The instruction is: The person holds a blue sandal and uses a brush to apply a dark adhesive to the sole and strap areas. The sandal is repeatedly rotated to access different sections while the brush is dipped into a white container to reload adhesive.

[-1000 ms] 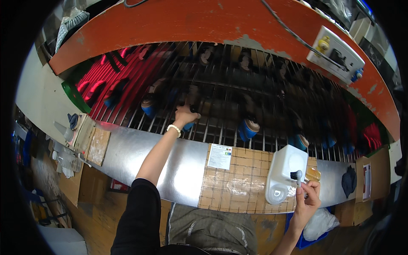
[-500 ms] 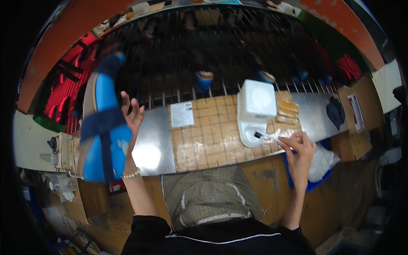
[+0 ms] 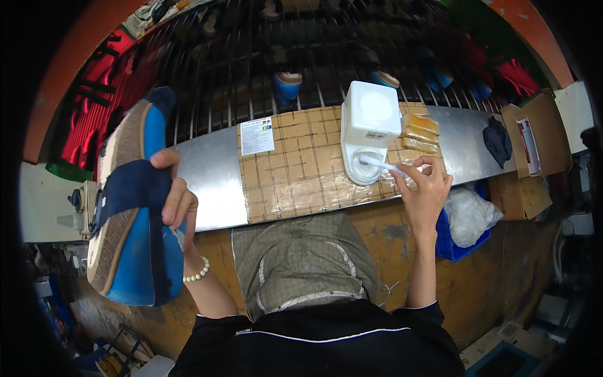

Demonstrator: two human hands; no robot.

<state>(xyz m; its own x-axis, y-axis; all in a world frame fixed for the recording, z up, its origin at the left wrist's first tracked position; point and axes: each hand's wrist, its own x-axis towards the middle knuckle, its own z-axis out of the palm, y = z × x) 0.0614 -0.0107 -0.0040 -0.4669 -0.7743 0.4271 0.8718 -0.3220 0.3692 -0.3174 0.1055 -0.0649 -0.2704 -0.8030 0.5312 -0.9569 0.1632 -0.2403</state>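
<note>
My left hand [image 3: 178,200] grips a shoe on a blue last [image 3: 135,264], raised at the left of the bench. The shoe has navy straps, a brown textured sole edge and a pale underside turned left. My fingers lie over the strap; the palm is partly hidden. Between thumb and fingers, my right hand [image 3: 424,188] pinches a white-handled brush [image 3: 384,164]. Its head rests in the round dish [image 3: 362,173] at the foot of a white dispenser [image 3: 372,116]; the bristles are not plainly visible.
Several yellow-brown blocks [image 3: 421,133] lie right of the dispenser, and a printed sheet [image 3: 257,136] lies left on the taped cardboard [image 3: 295,166]. Beyond the bench, a rod conveyor [image 3: 232,94] carries shoes on lasts [image 3: 287,88]. At right are a carton [image 3: 546,144] and a blue bin [image 3: 452,242] with clear plastic.
My left fingers, stretched apart before, now curl over the strapped shoe, which has turned to show more of its sole edge. The brush stays at the dish, its head tilted differently. The view has shifted.
</note>
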